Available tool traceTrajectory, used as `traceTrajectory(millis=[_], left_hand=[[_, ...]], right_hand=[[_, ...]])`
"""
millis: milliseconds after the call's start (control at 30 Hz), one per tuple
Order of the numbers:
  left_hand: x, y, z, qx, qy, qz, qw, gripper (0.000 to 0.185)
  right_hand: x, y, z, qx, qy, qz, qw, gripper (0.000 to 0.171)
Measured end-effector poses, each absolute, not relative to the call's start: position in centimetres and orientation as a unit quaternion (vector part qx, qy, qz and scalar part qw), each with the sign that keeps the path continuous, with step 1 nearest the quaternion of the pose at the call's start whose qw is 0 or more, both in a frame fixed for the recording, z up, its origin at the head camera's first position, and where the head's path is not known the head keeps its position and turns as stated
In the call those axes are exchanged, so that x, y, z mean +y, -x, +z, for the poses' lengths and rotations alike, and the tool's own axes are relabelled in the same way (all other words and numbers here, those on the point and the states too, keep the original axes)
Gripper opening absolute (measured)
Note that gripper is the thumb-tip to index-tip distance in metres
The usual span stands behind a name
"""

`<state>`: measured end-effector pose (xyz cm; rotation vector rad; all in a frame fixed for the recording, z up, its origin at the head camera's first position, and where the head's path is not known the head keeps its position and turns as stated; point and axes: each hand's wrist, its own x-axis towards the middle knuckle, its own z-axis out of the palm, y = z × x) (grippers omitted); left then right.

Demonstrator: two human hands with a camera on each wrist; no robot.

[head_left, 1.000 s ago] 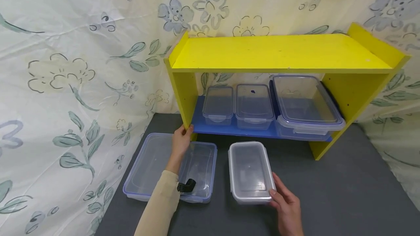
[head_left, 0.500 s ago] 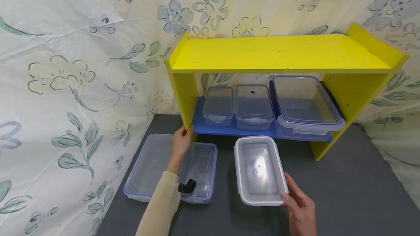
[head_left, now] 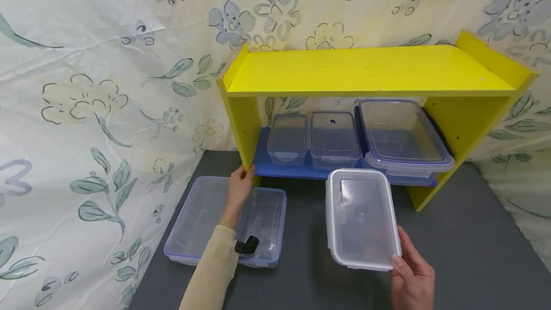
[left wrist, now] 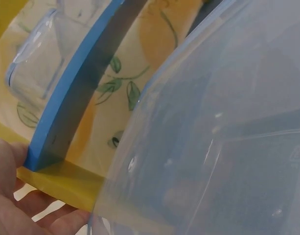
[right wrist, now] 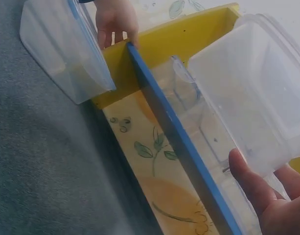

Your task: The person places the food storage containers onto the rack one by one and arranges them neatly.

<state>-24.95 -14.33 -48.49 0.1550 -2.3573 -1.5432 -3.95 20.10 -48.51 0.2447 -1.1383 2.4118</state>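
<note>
While left hand point(head_left: 238, 190) steadies shelf point(head_left: 245, 123), right hand point(head_left: 411, 279) lifts container point(head_left: 361, 216)

Left hand point(head_left: 239, 186) extended forward, right hand point(head_left: 411, 279) grip curled
</note>
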Motion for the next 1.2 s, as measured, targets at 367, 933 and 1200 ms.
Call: traceTrajectory(millis=[367, 933, 1200], left_hand=[[-14.2, 24.8, -48.3, -0.820, -0.049, -0.550, 0.150, 0.026], [-14.2, 24.6, -48.3, -0.824, -0.047, -0.545, 0.151, 0.026], [-14.2, 24.5, -48.5, -0.817, -0.054, -0.553, 0.152, 0.025]], right_hand=[[20.2, 4.3, -46.4, -0.373, -0.151, 0.870, 0.284, 0.052], [22.0, 5.8, -43.1, -0.227, -0.251, 0.878, 0.337, 0.053], [22.3, 6.0, -41.2, -0.227, -0.260, 0.876, 0.337, 0.052]])
